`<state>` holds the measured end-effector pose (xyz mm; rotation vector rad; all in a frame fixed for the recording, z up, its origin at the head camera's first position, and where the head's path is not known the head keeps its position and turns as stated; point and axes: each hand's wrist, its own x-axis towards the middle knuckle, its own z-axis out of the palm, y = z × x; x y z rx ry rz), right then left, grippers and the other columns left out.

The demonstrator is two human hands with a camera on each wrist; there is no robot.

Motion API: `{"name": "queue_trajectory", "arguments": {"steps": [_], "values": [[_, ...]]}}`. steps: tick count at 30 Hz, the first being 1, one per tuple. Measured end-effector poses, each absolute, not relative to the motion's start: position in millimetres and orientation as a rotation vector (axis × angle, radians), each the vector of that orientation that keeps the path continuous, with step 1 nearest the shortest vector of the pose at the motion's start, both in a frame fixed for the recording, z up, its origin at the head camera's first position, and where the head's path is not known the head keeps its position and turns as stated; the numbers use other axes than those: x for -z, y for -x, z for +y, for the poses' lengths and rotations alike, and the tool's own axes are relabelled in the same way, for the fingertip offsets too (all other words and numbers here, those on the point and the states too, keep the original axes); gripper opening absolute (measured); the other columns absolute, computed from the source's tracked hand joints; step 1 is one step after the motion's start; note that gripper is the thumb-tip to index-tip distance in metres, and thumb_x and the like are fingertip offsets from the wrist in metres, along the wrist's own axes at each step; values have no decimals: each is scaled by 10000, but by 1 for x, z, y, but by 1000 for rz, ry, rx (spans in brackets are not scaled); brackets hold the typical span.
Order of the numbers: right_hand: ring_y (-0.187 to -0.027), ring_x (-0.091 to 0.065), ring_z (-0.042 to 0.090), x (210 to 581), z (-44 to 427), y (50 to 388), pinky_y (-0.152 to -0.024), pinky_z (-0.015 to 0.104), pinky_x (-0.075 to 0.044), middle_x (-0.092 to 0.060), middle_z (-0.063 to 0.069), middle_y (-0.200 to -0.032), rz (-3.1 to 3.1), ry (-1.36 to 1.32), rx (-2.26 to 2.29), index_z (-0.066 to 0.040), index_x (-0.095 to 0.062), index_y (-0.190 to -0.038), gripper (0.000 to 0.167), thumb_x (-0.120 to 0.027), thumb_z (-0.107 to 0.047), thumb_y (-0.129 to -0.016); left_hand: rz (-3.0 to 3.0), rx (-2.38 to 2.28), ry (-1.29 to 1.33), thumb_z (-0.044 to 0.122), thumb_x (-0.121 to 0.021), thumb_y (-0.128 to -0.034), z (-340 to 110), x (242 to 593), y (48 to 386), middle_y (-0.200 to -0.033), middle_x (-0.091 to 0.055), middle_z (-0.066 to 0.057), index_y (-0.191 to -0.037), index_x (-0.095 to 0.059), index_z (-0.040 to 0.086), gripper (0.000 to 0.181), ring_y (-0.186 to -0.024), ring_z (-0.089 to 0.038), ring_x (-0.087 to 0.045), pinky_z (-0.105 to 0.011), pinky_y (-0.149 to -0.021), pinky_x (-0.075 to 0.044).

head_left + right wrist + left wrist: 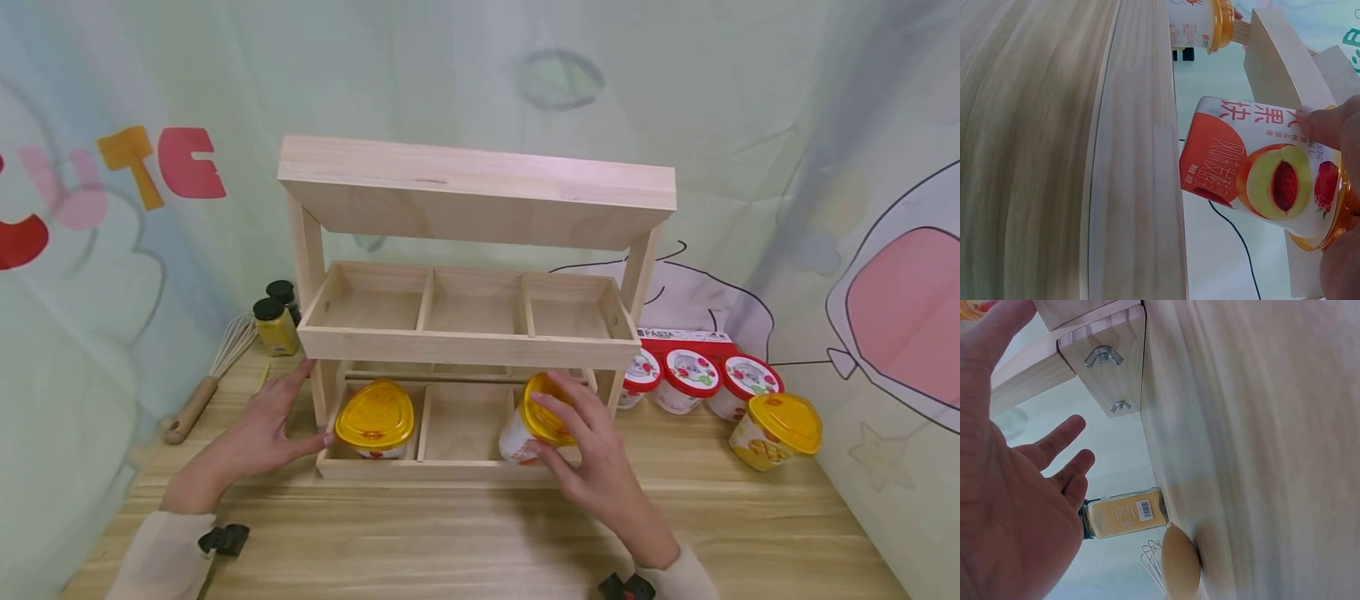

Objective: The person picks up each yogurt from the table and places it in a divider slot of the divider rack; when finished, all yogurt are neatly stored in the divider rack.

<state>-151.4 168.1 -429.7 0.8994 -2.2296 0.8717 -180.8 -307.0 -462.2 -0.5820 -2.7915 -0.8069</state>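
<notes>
My right hand grips a yellow-lidded fruit cup near its lid. The cup is tilted above the right side of the wooden rack's lower tray. In the right wrist view, the cup shows a peach picture on a white and red wall. Another yellow-lidded cup sits in the tray's left compartment. My left hand is spread at the rack's left end, its thumb at the tray's corner. In the left wrist view, the left hand has its fingers extended and holds nothing.
An upper three-compartment tray and a top board overhang the lower tray. At right stand several red-lidded cups and a yellow-lidded cup. At left are a whisk, a yellow jar and a dark-lidded jar.
</notes>
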Motion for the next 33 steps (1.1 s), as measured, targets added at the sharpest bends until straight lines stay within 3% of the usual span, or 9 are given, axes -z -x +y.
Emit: {"name": "queue_trajectory", "arguments": {"steps": [14, 25, 33], "values": [[-1453, -516, 334, 435, 146, 156, -1276, 280, -379, -546, 153, -1614, -2173, -908, -887, -174, -671, -1426, 646, -910, -123, -828, -2775, 821, 601, 352, -907, -822, -307, 462, 181, -1691, -327, -370, -1747, -63, 175, 1265, -1464, -616, -351, -873, -1084, -330], [-1468, -516, 353, 439, 129, 160, -1253, 405, -399, -563, 168, -1589, -2129, -940, -880, -158, -673, -1417, 633, -904, -128, -829, -2794, 828, 588, 360, -905, -827, -308, 462, 182, -1685, -323, -382, -1745, -65, 161, 1261, -1474, -626, -331, -875, -1103, -302], [-1434, -551, 394, 445, 114, 167, -1157, 549, -488, -603, 200, -1537, -2106, -974, -803, -153, -676, -1396, 622, -909, -171, -820, -2798, 826, 587, 366, -907, -826, -307, 461, 181, -1687, -322, -381, -1745, -64, 158, 1264, -1476, -625, -334, -874, -1101, -313]]}}
